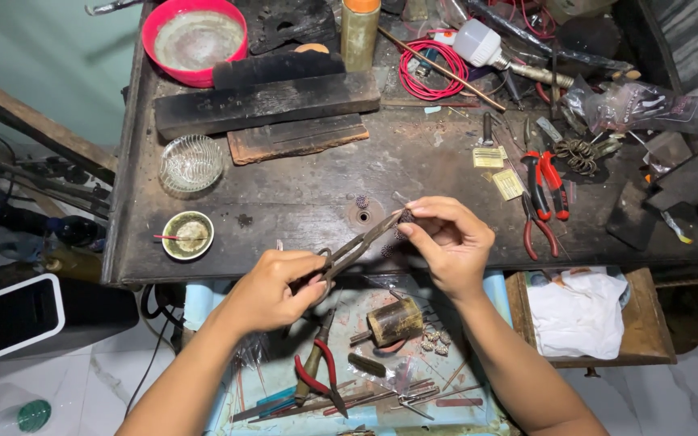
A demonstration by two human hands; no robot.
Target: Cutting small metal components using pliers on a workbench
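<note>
My left hand point(279, 288) grips the handles of a pair of long dark metal tongs point(363, 242), which point up and to the right. Their tips meet a small dark bead-like piece point(406, 216) pinched between the thumb and fingers of my right hand point(446, 242). Both hands hover over the front edge of a dark, worn workbench point(300, 198). A small round hole with a metal ring point(363, 215) sits in the bench just behind the tongs.
On the bench lie red-handled pliers point(544, 194), a coil of red wire point(432, 69), a red bowl point(194, 39), a glass dish point(191, 164), a small cup point(188, 235) and dark wood blocks point(267, 101). Below, an open drawer point(365, 363) holds tools and a metal cylinder point(394, 321). White cloth point(579, 311) lies at right.
</note>
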